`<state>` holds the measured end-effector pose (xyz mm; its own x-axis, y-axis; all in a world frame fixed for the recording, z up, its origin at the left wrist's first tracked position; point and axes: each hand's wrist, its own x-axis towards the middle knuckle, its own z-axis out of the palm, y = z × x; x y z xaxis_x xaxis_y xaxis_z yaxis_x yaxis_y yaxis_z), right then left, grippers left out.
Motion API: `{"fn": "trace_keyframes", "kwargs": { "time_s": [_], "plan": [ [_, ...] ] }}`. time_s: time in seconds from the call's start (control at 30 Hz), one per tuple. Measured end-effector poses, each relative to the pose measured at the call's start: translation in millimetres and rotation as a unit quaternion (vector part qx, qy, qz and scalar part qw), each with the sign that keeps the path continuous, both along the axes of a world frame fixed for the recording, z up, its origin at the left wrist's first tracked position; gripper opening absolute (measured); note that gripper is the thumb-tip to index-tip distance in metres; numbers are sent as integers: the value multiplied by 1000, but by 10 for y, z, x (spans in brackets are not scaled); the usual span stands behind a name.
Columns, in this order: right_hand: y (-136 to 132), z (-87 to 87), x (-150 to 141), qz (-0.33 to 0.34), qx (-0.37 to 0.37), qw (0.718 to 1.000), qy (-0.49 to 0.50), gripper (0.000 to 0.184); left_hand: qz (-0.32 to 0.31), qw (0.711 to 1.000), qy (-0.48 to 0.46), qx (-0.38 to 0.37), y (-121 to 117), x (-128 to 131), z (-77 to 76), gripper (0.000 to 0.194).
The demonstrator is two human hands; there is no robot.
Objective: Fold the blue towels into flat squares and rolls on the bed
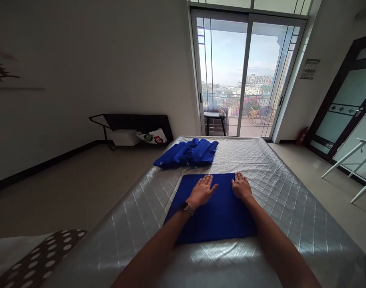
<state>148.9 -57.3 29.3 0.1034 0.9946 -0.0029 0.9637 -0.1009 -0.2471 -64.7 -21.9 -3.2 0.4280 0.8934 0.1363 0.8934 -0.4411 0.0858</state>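
Note:
A flat rectangle of blue cloth (216, 220) lies in front of me on the quilted silver mattress (279, 192). My left hand (202, 190) rests palm down on its upper part, fingers stretched out and thumb apart. At the far right corner of the cloth, my right hand (241, 186) lies flat, its fingertips at the edge. Neither hand grips anything. Just beyond, to the left, sits a rumpled pile of the same blue cloth (189, 153). On my left wrist is a dark watch (185, 206).
A low black rack (137, 121) with a white box (125, 138) stands by the left wall. Polka-dot fabric (47, 256) shows at the lower left. Past the mattress is a sliding glass door (246, 76) with a stool (214, 116) behind it. White furniture legs (343, 164) stand at the right.

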Motion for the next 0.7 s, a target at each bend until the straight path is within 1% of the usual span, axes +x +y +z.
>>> {"fn": "trace_keyframes", "kwargs": {
  "time_s": [0.07,0.1,0.13,0.17,0.2,0.27,0.33,0.4,0.47,0.5,0.53,0.6,0.7],
  "plan": [
    [-17,21,-3,3,0,1000,-3,62,-76,997,-7,-3,-58,360,-44,66],
    [-23,28,-3,4,0,1000,-5,61,-97,995,-11,-3,-75,497,-63,66],
    [-28,33,-3,6,0,1000,-8,61,-107,994,-15,-3,-81,590,-77,66],
    [-30,35,-2,6,0,1000,-10,61,-105,994,-19,-3,-77,631,-86,66],
    [-29,35,-1,6,-1,1000,-11,61,-94,995,-22,-4,-65,616,-89,67],
    [-21,28,2,4,-2,1000,-12,61,-49,998,-27,-9,-27,428,-85,68],
    [-5,17,8,4,-4,1000,-11,61,9,999,-28,-20,11,83,-80,72],
    [11,5,13,3,-7,1000,-12,62,62,997,-28,-29,30,-319,-86,77],
    [23,-2,19,2,-10,1000,-14,62,94,995,-32,-30,27,-672,-106,80],
    [26,-2,20,2,-11,1000,-16,62,100,994,-36,-28,18,-803,-117,81],
    [27,1,21,2,-13,1000,-18,62,102,994,-40,-25,5,-897,-127,81],
    [26,20,20,3,-16,1000,-22,61,104,993,-47,-23,-26,-978,-131,82],
    [6,84,13,4,-12,999,-33,60,118,991,-50,-34,-76,-924,-84,82]
  ]
}}
